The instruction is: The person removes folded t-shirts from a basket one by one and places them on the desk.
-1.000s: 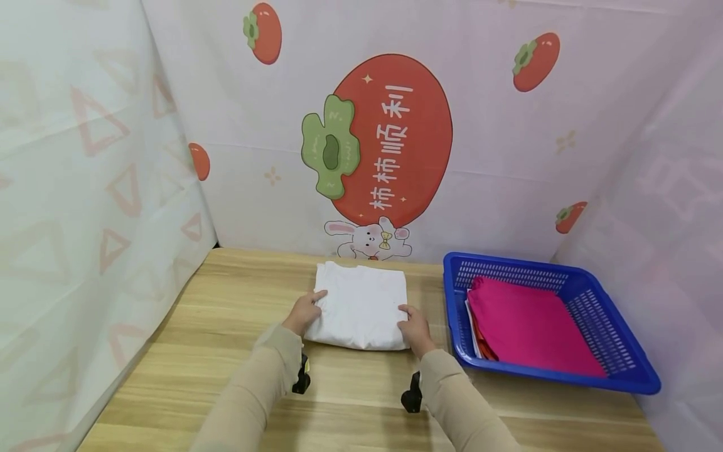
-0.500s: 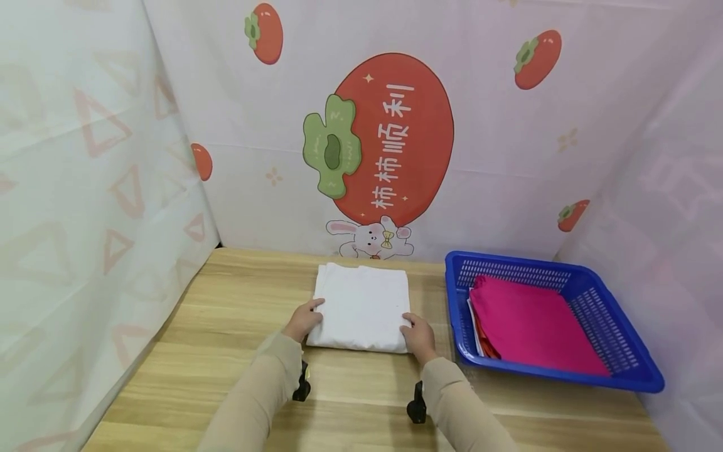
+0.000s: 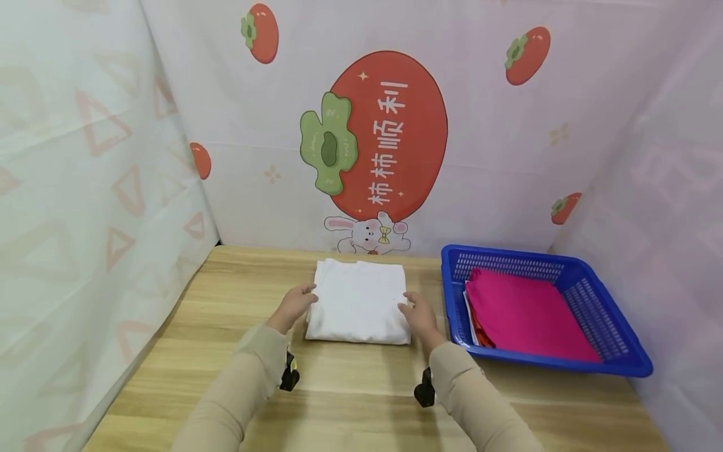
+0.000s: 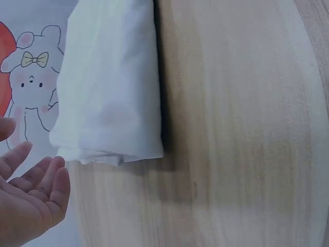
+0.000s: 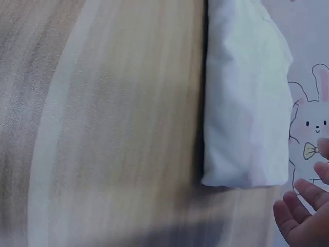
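A white cloth [image 3: 358,301], folded into a neat rectangle, lies flat on the wooden table. Beside its left edge is my left hand [image 3: 294,306], which in the left wrist view shows loosely bent fingers [image 4: 43,180] with nothing in them and a gap to the cloth. At the opposite edge my right hand [image 3: 420,316] hovers, and the right wrist view has its fingers [image 5: 290,208] spread and apart from the cloth. Layered folds show at the cloth's end in the left wrist view.
To the right stands a blue plastic basket [image 3: 449,301] with a folded pink cloth [image 3: 531,314] on top of orange and white ones. A printed curtain [image 3: 486,157] rises behind the wooden table [image 3: 226,314], with more curtain on both sides.
Both hands held the sides of the white cloth earlier; now they have let go and moved slightly outward. The cloth lies flatter and neater than a second ago.
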{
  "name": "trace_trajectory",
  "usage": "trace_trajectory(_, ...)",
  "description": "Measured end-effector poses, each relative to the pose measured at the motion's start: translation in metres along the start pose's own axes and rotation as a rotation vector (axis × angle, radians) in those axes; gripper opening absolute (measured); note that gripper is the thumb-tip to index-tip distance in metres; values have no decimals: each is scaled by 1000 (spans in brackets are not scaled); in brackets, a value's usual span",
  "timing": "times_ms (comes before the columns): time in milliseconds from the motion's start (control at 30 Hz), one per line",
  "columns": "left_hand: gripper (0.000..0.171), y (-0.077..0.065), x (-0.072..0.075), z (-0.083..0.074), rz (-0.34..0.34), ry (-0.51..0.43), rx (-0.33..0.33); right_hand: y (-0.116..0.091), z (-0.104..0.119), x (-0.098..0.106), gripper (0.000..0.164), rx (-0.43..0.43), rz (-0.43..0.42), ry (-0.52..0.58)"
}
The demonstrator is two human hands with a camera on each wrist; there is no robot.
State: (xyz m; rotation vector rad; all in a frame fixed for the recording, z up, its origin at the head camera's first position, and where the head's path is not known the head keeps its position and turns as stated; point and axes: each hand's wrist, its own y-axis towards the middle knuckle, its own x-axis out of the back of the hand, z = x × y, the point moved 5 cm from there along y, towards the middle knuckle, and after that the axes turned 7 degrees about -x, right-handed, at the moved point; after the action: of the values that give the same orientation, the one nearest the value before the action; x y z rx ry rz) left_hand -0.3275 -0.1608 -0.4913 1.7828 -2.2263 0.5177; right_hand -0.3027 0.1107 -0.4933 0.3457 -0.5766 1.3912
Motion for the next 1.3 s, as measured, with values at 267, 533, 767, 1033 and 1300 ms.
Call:
trace_trajectory(267,44,-5,2,-34,14,-17,-54,1,16,30,41,-1,71,103)
trace_trajectory(533,39,-7,-15,-70,10,-107,-159,-5,29,58,39,42,83,175)
trace_trajectory(767,37,-10,-44,-89,47,-175,-187,-9,19,77,49,60,73,164)
trace_trajectory(1033,35,-8,-71,-107,97,-192,-213,16,-32,96,52,88,69,148)
trace_trajectory(1300,32,-3,-98,-121,161,-173,-197,26,-77,131,55,33,16,79)
